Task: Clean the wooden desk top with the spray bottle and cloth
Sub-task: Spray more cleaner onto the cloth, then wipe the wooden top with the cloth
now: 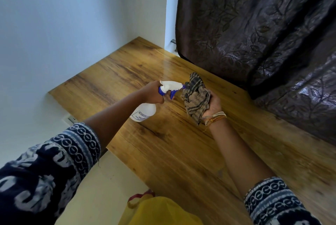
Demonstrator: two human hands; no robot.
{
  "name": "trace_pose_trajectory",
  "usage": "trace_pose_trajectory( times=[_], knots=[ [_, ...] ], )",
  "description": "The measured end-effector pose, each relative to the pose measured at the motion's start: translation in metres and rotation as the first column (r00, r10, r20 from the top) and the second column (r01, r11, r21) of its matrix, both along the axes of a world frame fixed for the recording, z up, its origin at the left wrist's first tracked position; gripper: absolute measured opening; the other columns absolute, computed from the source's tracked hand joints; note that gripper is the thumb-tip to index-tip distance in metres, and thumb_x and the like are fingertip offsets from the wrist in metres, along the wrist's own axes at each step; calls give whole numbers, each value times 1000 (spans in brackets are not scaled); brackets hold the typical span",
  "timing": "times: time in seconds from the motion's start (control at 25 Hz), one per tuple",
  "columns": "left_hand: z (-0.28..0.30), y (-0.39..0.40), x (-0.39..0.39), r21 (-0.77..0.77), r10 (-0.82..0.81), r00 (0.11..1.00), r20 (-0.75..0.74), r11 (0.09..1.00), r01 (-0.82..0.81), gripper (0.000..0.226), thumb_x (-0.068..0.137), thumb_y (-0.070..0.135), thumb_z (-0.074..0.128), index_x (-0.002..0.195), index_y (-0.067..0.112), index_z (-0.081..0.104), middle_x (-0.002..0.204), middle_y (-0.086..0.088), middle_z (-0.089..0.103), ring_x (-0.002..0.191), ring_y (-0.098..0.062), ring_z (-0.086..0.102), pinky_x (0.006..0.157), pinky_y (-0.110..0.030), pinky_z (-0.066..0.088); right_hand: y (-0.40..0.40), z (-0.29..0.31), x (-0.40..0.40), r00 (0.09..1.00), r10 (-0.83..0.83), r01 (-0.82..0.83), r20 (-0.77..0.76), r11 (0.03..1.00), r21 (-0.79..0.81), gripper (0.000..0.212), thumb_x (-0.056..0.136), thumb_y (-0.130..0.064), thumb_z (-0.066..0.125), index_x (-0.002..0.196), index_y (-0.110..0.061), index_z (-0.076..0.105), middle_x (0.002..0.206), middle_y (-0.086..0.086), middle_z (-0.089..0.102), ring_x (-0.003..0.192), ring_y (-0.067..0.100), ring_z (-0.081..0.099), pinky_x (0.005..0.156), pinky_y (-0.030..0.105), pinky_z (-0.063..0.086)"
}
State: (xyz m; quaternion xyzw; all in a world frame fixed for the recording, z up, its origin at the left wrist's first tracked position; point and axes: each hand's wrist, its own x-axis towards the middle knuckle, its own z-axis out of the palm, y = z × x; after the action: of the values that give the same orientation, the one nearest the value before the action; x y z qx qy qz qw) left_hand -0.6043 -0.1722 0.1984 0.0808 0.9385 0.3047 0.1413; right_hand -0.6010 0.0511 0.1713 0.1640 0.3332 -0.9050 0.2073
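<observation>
Head view, single frame. I log from left to right.

Far left: pale wall (63,24), then a patterned dark-blue and white sleeve (54,166) on the left arm.

Left hand (151,93): fingers wrapped shut around the neck of the spray bottle (145,111), held in the air over the wooden desk top (181,152). One finger appears to lie on the blue trigger; I cannot tell how far it is pulled. The bottle's long axis is tilted, the translucent body low and toward the left, the white head high. The nozzle (182,86) points right, at the cloth (195,97), and sits just beside it or touching; I cannot tell which.

Right hand (214,104): palm up, fingers curled loosely around the bunched brown striped cloth, which also hangs above the desk. Thread bands (216,118) circle that wrist.

Surface: glossy wood grain with dark streaks, running from the near right toward the far corner, with a bright sheen near the back edge.

Room: dark leaf-patterned curtain (263,33) hangs along the desk's right side, its hem at the surface. Below the desk edge, cream floor (105,188) and a yellow bag (163,212) with red handles.
</observation>
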Motion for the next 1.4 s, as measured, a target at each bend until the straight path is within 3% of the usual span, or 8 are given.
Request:
trace_pose_trajectory(
  times=[0.2,0.36,0.52,0.8,0.96,1.16,1.28,1.4],
  knots=[
    [13,6,1,320,72,995,-66,946,-47,42,77,-14,62,109,13,57,86,14,61,75,5,60,63,-1,40,9,-2,-4,999,-28,28,-20,1000,-1,40,75,-31,50,88,-6,78,96,20,72,81,34,72,69,48,59],
    [10,11,-5,487,14,1000,-23,874,-1,42,84,-8,61,119,16,62,119,7,66,103,-1,62,86,-19,49,12,2,-6,997,-70,69,-26,998,-14,39,74,-30,50,78,-6,79,91,19,73,76,33,73,65,46,60],
    [-2,18,-5,562,-1,1000,-1,827,1,36,86,-2,64,114,21,66,128,8,63,116,-17,59,93,-33,51,13,2,-2,993,-115,114,-27,992,-46,39,75,-29,51,92,-4,76,96,20,72,79,33,73,69,48,59],
    [-16,17,5,397,44,994,-97,918,-2,44,79,19,79,117,26,59,119,2,64,105,-13,58,90,-32,50,13,-11,15,983,-183,183,30,983,-16,47,82,-30,49,121,-6,62,111,19,67,102,35,62,81,52,54],
    [-33,2,17,315,230,968,-100,930,-189,80,54,64,82,121,27,57,118,7,65,108,-15,60,92,-43,52,17,-13,29,989,-144,144,25,990,8,49,91,-32,43,132,-7,55,117,20,65,101,34,63,77,49,57],
    [-57,30,98,286,635,730,-254,770,-570,55,72,51,76,106,13,53,105,-1,52,103,-23,51,92,-48,45,63,-17,67,989,-150,147,13,984,102,72,75,-30,58,144,-13,47,132,19,58,107,35,64,85,49,56],
    [-78,69,157,273,550,765,-337,834,-479,29,80,40,65,93,18,52,99,0,49,97,-19,46,93,-42,39,109,-18,98,984,-168,175,-53,968,182,74,75,-26,70,144,-15,47,141,17,53,125,36,55,101,49,48],
    [-93,104,186,193,355,847,-396,934,-302,33,80,42,51,98,15,60,108,-4,56,106,-23,52,96,-39,33,148,-4,133,939,-185,313,-290,810,495,47,88,-23,53,134,-20,57,131,10,61,109,23,65,89,37,54]
  ],
)
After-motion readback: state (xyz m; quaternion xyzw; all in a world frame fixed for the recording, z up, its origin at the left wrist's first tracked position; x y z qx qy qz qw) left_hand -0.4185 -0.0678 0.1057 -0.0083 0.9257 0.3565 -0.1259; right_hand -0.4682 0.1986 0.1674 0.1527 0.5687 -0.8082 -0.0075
